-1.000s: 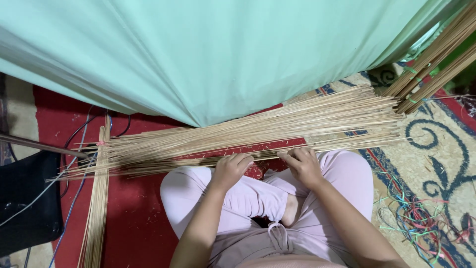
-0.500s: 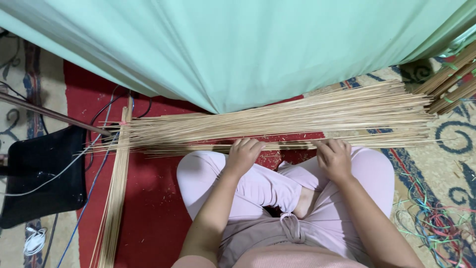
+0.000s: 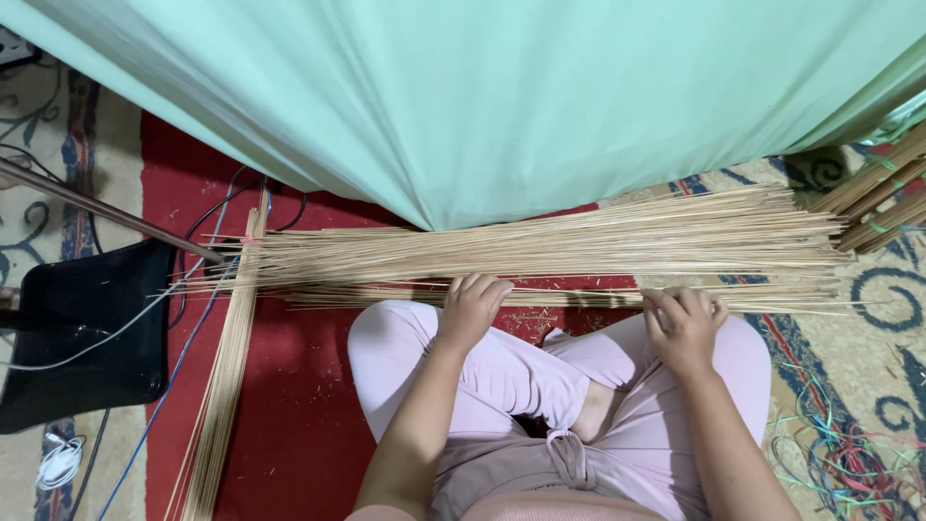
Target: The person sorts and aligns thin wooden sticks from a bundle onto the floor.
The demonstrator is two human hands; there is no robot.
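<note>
A long heap of thin pale bamboo sticks (image 3: 579,246) lies across the red carpet in front of my crossed legs in pink trousers. My left hand (image 3: 473,309) rests with curled fingers on the nearest sticks, close to my left knee. My right hand (image 3: 683,326) sits on the near sticks (image 3: 569,296) by my right knee, fingers bent over them. Whether either hand truly grips a stick is hard to tell; both press on the near row.
A mint green cloth (image 3: 502,96) hangs over the far side. A second bundle of sticks (image 3: 227,371) runs along the left. A black bin (image 3: 77,338), cables (image 3: 164,386), a metal rod (image 3: 106,214), tied stick bundles (image 3: 883,198) and coloured strings (image 3: 849,453) lie around.
The view has shifted left, so the sticks and my knees sit further right. My right hand has slid outward along the near sticks, away from my left hand.
</note>
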